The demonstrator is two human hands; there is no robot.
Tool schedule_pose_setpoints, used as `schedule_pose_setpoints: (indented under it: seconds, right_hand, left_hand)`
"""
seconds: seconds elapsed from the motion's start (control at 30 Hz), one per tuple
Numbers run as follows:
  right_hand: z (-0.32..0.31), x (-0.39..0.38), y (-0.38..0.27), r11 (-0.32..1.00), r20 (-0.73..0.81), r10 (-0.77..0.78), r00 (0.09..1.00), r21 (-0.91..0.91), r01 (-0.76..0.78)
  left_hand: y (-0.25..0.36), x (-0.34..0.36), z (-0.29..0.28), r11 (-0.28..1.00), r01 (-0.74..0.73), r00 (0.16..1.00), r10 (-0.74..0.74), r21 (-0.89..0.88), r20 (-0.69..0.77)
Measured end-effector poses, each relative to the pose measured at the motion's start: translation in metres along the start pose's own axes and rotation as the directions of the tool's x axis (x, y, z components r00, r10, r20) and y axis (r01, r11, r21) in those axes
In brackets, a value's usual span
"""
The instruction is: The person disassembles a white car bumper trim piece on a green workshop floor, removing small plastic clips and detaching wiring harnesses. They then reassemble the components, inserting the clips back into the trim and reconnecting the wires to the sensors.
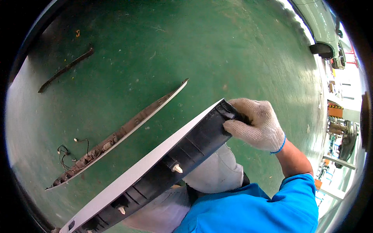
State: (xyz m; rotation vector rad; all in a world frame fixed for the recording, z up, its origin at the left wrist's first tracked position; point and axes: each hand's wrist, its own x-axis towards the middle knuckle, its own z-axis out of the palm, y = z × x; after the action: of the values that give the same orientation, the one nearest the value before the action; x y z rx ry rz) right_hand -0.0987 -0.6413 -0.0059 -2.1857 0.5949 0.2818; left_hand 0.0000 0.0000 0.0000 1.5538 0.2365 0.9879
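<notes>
I cannot tell the left hand's grip. A dark strip (66, 70) and 1 wired trim panel (121, 131) already lie on the green floor (217, 50); a 2nd panel (155, 178), pale clips (177, 168) still fitted, is above it, clasped by the gloved right hand (259, 123).

Slightly glossy, plastic-looking trim panel (199, 140)

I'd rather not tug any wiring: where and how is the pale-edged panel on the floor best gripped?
Probably mid-length on the floor panel, by its pale long edge, coming from the right. That edge faces right, toward the held panel in the right hand, while loose cables lie along the left side near the lower end. The upper end tapers to a tip, likely a poor hold.
</notes>
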Motion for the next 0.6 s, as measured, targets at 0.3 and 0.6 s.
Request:
schedule_pose_setpoints:
  seconds: [0.3, 0.6]
  right_hand:
    - [-0.008, 0.005, 0.012, 0.99, 0.158, -0.141, 0.977, 0.004, 0.142]
    - [-0.003, 0.009, 0.017, 0.919, 0.092, -0.073, 0.993, 0.392, 0.031]
  left_hand:
    - [-0.022, 0.031, -0.075, 0.963, 0.267, 0.961, -0.268, 0.025, 0.066]
    - [-0.025, 0.027, -0.109, 0.893, 0.448, 0.872, -0.424, -0.046, 0.245]
